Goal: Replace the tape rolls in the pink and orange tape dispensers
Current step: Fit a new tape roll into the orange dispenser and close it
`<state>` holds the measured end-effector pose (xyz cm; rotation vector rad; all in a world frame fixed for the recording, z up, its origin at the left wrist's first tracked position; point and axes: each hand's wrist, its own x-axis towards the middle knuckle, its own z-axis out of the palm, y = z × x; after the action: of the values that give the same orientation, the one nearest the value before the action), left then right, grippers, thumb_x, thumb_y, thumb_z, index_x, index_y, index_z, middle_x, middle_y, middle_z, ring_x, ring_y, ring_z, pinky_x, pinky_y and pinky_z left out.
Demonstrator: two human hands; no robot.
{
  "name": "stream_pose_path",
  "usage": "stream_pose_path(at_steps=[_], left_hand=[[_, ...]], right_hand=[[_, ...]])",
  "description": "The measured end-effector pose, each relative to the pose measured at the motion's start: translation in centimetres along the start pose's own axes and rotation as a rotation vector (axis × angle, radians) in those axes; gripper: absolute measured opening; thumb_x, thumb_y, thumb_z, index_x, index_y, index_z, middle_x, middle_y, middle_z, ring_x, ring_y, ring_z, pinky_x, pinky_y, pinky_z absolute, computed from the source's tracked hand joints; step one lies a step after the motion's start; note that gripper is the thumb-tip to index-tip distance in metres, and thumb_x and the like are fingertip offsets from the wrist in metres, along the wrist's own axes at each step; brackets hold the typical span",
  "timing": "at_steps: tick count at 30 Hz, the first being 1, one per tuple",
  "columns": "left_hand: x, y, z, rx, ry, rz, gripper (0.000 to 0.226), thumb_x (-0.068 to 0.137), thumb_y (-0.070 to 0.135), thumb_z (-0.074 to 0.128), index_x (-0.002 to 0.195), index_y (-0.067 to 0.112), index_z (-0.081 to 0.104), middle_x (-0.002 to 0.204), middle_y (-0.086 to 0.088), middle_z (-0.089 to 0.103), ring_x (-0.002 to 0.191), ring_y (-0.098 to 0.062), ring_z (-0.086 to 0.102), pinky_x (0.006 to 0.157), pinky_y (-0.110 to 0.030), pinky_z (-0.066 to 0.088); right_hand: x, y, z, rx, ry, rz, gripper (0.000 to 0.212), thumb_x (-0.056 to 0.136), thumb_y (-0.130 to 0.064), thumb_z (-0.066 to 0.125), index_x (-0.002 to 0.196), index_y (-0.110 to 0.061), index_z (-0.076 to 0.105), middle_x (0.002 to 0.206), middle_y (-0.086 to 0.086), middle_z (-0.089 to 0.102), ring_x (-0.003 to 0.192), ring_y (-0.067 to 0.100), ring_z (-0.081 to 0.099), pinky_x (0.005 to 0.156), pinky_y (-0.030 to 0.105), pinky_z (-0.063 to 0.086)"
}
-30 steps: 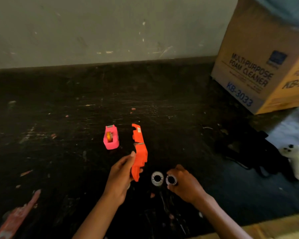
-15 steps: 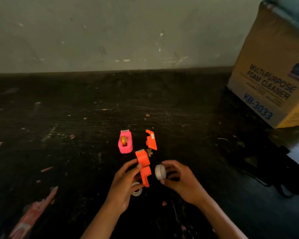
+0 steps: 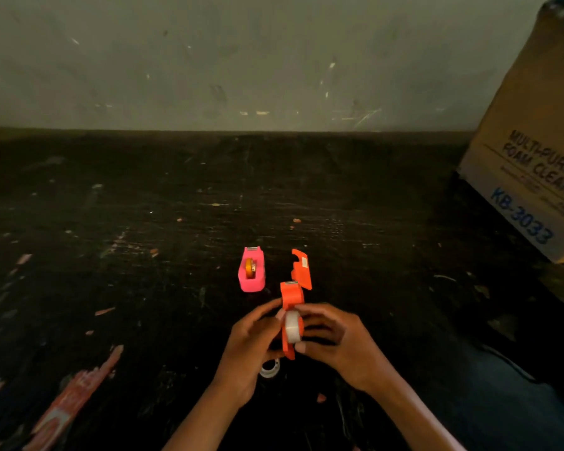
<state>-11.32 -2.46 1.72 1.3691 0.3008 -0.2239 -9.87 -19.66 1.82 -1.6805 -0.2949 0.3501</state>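
Note:
My left hand (image 3: 248,346) grips the orange tape dispenser (image 3: 290,297), whose hinged cover (image 3: 302,268) swings open toward the far side. My right hand (image 3: 332,340) pinches a white tape roll (image 3: 292,327) and holds it against the orange dispenser's open body. The pink tape dispenser (image 3: 251,270) stands on the dark floor just left of it, with a yellowish roll inside. A second white tape roll (image 3: 270,368) lies on the floor beneath my left hand, partly hidden.
A cardboard box (image 3: 531,157) marked as foam cleaner stands at the right against the grey wall (image 3: 241,60). A reddish wrapper (image 3: 75,395) lies on the floor at lower left. Dark cables (image 3: 518,369) lie at lower right.
My right hand lifted a white roll from the floor and brought it to the orange dispenser. My left hand raised the dispenser and its cover folded open. The view shifted left.

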Motion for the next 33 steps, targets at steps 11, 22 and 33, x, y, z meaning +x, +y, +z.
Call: stream_pose_path(at_steps=[11,22,33], left_hand=[[2.3,1.5,-1.5,-0.213,0.145,-0.036,0.02,0.089,0.021,0.054,0.096,0.018,0.072,0.082,-0.004,0.077,0.078,-0.019,0.07,0.051,-0.024,0.054],[2.9,1.6,-2.4,-0.214,0.209,-0.008,0.021,0.091,0.022,0.052,0.099,0.02,0.072,0.088,-0.005,0.077,0.083,-0.019,0.07,0.056,-0.024,0.055],[1.0,1.4,-0.1,-0.092,0.101,0.115,0.024,0.092,0.021,0.051,0.099,0.015,0.073,0.086,-0.004,0.078,0.077,-0.013,0.072,0.063,-0.026,0.056]], right_hand=[[10.6,2.8,-3.0,-0.403,0.32,0.167,0.017,0.095,-0.009,0.063,0.105,-0.006,0.076,0.099,0.007,0.078,0.082,0.01,0.067,0.08,0.023,0.053],[15.4,4.0,-1.4,-0.435,0.258,0.364,0.024,0.09,-0.014,0.071,0.113,-0.009,0.071,0.101,0.008,0.077,0.082,0.019,0.074,0.075,0.031,0.064],[2.9,-2.6,0.4,0.398,0.092,0.159,0.031,0.09,0.007,0.063,0.108,-0.017,0.071,0.091,0.001,0.079,0.084,0.009,0.076,0.067,0.017,0.063]])
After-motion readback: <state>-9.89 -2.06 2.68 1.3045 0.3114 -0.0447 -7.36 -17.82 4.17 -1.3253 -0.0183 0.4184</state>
